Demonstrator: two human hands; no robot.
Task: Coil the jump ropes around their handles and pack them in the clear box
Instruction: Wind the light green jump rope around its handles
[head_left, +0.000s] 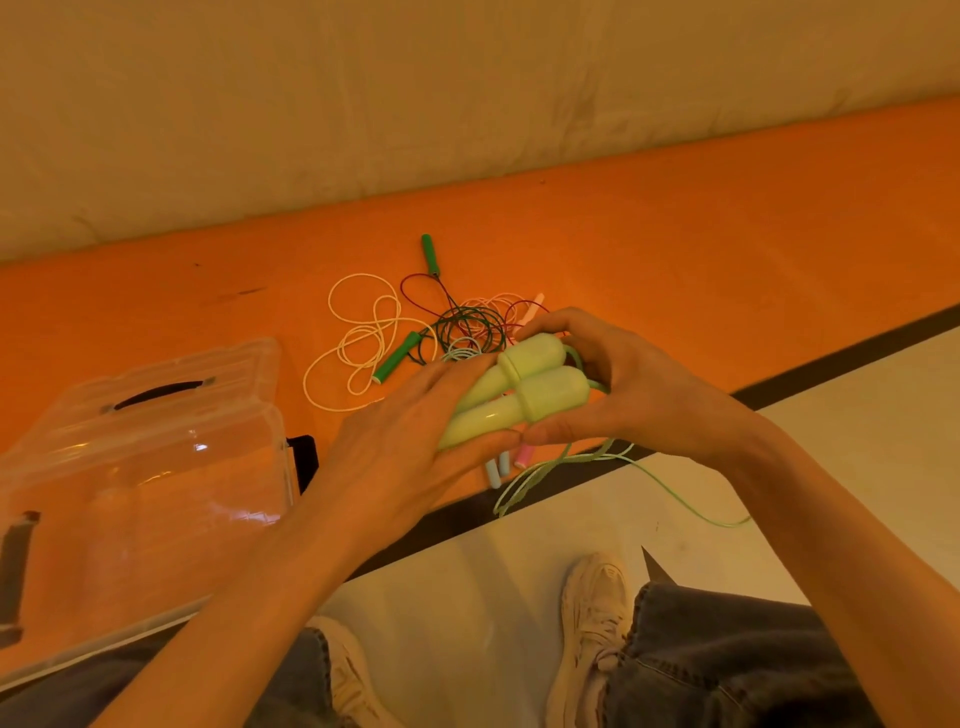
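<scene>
Two pale green jump-rope handles (511, 392) lie side by side between both hands. My left hand (410, 441) holds their narrow ends, thumb underneath and fingers on top. My right hand (618, 384) curls round their thick ends. Their light green rope (566, 467) hangs loose below and trails over the floor to the right. The clear box (145, 467) sits at the left with its lid raised behind it. Behind the hands a tangle of ropes (415, 332) lies on the orange mat, with dark green handles (397, 357), a white cord and pink handles.
Pale blue handles (496, 467) and a pink handle (524, 456) poke out under my left hand. The orange mat (727, 234) ends at a dark strip before a pale floor. A beige cushion wall rises behind. My shoes (592, 623) and jeans fill the bottom.
</scene>
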